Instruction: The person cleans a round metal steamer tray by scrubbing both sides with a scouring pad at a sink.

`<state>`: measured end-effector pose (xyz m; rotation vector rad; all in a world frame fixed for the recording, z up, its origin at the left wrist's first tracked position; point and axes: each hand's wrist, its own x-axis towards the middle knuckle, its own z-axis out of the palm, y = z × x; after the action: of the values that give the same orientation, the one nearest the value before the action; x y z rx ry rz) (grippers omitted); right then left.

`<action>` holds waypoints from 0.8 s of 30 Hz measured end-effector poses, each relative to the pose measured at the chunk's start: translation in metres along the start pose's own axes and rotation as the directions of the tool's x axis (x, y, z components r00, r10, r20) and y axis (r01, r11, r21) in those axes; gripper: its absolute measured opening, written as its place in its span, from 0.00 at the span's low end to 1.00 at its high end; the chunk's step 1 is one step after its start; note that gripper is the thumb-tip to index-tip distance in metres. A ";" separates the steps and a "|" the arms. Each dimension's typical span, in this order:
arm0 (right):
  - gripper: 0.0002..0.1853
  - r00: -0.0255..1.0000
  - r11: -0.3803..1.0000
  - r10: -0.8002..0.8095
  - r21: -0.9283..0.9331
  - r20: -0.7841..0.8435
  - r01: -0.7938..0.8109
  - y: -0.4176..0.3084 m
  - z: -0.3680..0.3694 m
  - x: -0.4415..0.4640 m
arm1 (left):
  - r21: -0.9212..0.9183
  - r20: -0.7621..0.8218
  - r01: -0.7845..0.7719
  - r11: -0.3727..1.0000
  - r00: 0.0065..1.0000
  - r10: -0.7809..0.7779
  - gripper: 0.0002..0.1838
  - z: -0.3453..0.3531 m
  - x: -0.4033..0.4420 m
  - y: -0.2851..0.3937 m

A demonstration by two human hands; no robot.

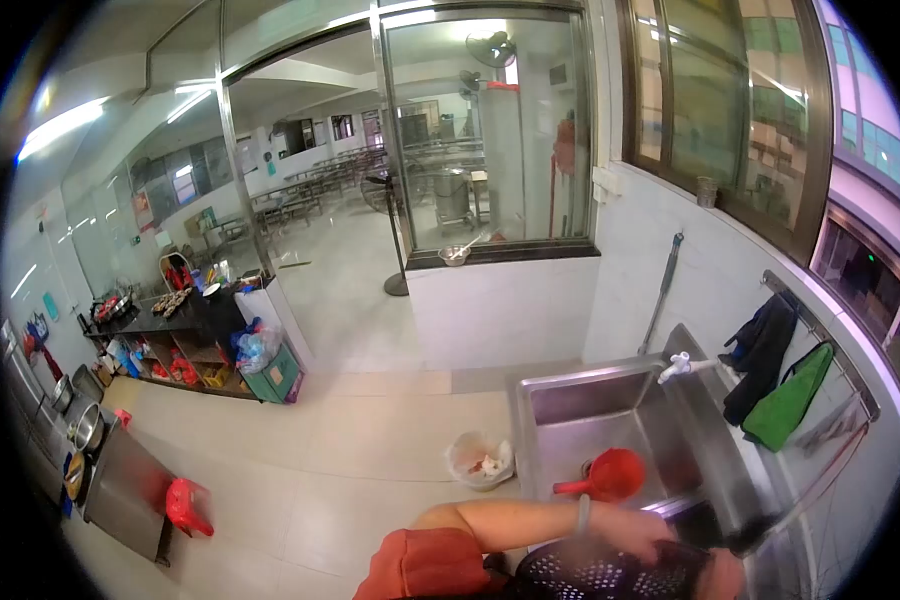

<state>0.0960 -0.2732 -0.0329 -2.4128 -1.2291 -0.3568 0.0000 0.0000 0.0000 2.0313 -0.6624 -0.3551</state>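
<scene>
A black plastic basket with holes (610,572) is at the bottom of the view, by the near side of the sink. My left hand (625,528), with a band on its wrist, reaches across the basket. Its fingers curl down at the far part of the basket, and their tips are hard to make out. My right hand (720,575) is at the basket's right rim, closed around it and slightly blurred. Just beyond the hands, a red plastic ladle (615,475) lies in the steel sink (580,400).
A white tap (680,367) juts over the sink's right side. Dark cloth (760,350) and green cloth (790,400) hang on the wall rail. A lined waste bin (480,462) stands left of the sink. A red stool (188,507) and steel counter (120,490) are farther left.
</scene>
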 end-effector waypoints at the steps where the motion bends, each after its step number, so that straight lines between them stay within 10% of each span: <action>1: 0.18 0.953 0.980 0.188 0.026 0.237 -0.199 -0.022 -0.020 0.011 | -0.035 -0.026 -0.009 0.999 1.000 0.008 0.15 0.001 -0.001 -0.011; 2: 0.25 0.815 0.920 0.346 0.004 0.465 -0.393 -0.032 -0.027 0.013 | -0.074 -0.050 -0.018 0.997 0.999 0.015 0.15 0.003 -0.004 -0.018; 6: 0.22 0.937 0.919 0.305 0.205 0.170 -0.336 0.071 0.039 -0.054 | -0.189 -0.066 0.109 0.976 0.990 -0.124 0.17 -0.004 -0.003 -0.038; 12: 0.23 0.760 0.672 0.648 0.433 0.048 -0.601 0.135 0.147 -0.163 | -0.186 -0.123 0.152 0.971 0.977 -0.176 0.19 -0.010 0.003 -0.054; 16: 0.08 0.846 0.701 0.530 0.592 -0.059 -0.397 0.064 0.072 -0.066 | -0.112 -0.076 0.088 0.990 0.992 -0.097 0.19 -0.001 0.009 -0.043; 21: 0.10 0.990 0.990 -0.138 0.003 -0.027 0.138 -0.047 0.001 0.040 | -0.007 0.050 0.075 0.997 0.996 -0.075 0.21 0.000 0.036 -0.038; 24: 0.09 0.998 0.991 0.067 0.118 -0.016 -0.065 -0.035 -0.004 0.033 | 0.057 -0.037 0.056 0.997 0.998 -0.054 0.23 -0.003 0.019 -0.033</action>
<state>0.0865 -0.2330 -0.0073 -2.3372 -1.1266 -0.2806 0.0277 0.0049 -0.0264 2.1096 -0.6016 -0.3347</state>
